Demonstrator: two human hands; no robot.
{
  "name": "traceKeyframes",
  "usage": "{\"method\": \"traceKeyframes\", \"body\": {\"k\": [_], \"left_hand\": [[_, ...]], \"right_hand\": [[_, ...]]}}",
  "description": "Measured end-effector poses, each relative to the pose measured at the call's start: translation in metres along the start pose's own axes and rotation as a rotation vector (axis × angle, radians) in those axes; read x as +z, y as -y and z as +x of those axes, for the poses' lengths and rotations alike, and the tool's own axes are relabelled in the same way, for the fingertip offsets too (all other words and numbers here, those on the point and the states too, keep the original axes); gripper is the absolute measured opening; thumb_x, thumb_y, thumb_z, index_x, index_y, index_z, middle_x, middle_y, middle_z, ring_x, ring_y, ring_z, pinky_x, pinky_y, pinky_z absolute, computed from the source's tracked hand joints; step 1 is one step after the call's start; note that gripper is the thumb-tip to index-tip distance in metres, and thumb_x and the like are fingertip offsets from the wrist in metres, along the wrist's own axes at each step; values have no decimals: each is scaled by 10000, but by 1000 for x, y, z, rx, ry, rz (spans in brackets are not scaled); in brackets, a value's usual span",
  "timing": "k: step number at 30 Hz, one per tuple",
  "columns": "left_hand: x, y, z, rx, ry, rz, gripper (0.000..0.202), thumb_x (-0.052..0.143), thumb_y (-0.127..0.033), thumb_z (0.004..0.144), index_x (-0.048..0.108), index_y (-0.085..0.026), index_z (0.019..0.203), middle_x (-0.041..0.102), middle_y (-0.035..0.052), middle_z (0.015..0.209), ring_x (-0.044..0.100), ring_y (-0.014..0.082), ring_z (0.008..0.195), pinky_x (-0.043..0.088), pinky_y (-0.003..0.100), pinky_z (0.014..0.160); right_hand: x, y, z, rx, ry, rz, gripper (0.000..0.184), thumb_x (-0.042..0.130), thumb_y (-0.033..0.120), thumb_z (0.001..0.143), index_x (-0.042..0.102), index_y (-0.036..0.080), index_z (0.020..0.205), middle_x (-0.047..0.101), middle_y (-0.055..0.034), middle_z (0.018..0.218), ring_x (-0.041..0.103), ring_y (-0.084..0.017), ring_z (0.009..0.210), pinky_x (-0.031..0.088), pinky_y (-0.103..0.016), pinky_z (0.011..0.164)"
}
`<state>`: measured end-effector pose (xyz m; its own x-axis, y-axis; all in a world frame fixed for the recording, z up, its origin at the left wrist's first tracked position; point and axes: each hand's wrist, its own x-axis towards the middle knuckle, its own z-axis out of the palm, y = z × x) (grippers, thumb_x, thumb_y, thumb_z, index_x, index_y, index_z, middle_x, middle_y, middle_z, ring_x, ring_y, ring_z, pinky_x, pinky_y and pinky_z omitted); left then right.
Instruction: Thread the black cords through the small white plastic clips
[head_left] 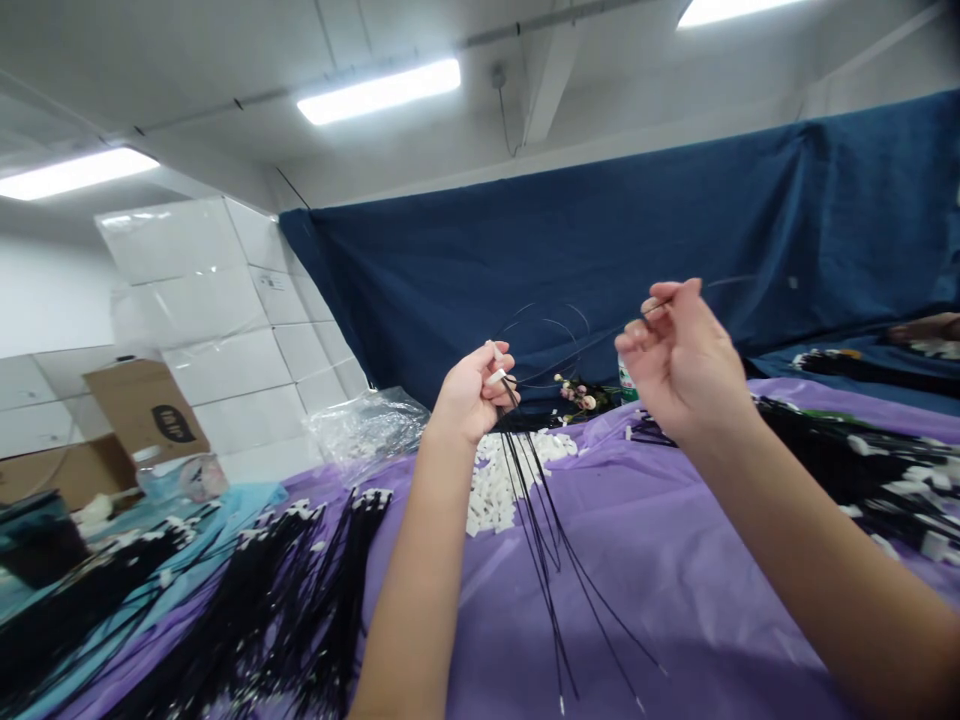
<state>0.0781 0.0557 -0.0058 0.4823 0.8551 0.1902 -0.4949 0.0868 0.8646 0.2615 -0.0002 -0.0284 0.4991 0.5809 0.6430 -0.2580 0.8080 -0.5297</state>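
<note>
A left hand point(484, 390), fingers closed, grips black cords point(551, 500) dangling over the purple cloth point(622, 540); a raised right hand point(682, 365) pinches a thin strand point(658, 304) (ends unclear). White tags point(491, 490) heap near the cloth's far edge.

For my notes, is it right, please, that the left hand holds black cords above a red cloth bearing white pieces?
The colour is wrong: the head view shows a purple cloth bearing white pieces, with the left hand holding black cords above it.
</note>
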Motion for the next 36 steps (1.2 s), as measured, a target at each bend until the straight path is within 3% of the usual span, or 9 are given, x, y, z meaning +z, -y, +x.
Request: {"method": "traceKeyframes", "body": {"k": [2,4,7,9,12,17,23,36], "left_hand": [[0,2,-2,48,26,104,112,461,-228,920,493,-156,841,357,-69,605,227,-12,333,196,132,356],[2,4,-5,99,54,209,115,507,-259,901,524,-162,841,398,-53,645,232,-19,343,197,130,357],[7,6,-11,130,89,349,164,559,-314,876,573,-157,830,446,-23,725,235,-30,366,171,122,353],[10,6,-15,141,114,418,186,617,-337,837,608,-152,825,460,-11,774,250,-33,383,159,119,346],[13,4,-20,162,150,469,205,671,-351,792,650,-150,822,461,-7,792,267,-30,396,152,123,332],[13,-2,-24,111,247,454,195,643,-333,814,660,-138,820,455,-5,778,240,-29,399,146,124,329],[13,-6,-27,59,333,376,134,600,-260,833,625,-131,807,435,-5,768,241,-26,404,136,112,322],[15,-7,-29,56,358,389,152,552,-259,859,599,-125,805,424,-2,771,243,-22,413,125,112,317]], "right_hand": [[-4,5,5,-62,-35,16,295,435,522,923,579,266,948,508,13,756,537,-95,637,490,-247,643],[-7,12,6,-71,-2,-27,306,403,522,935,598,299,1010,496,17,734,486,-89,570,461,-241,577],[-7,22,-1,-26,129,-96,257,482,474,908,611,332,1080,443,46,660,278,-58,416,304,-226,403],[-5,23,-8,17,226,-92,232,586,395,851,631,314,1063,407,65,601,220,-46,393,231,-218,374],[1,17,-18,19,298,-187,164,671,317,776,681,232,916,354,75,497,256,-48,395,221,-208,381],[9,9,-28,-208,186,-444,109,699,299,755,681,192,754,377,53,493,316,-64,455,248,-228,430],[10,9,-33,-457,162,-605,56,645,202,770,645,186,716,335,52,538,326,-74,495,292,-259,496],[10,11,-32,-608,213,-730,76,617,161,778,650,179,713,345,51,539,338,-71,495,300,-252,497]]}}
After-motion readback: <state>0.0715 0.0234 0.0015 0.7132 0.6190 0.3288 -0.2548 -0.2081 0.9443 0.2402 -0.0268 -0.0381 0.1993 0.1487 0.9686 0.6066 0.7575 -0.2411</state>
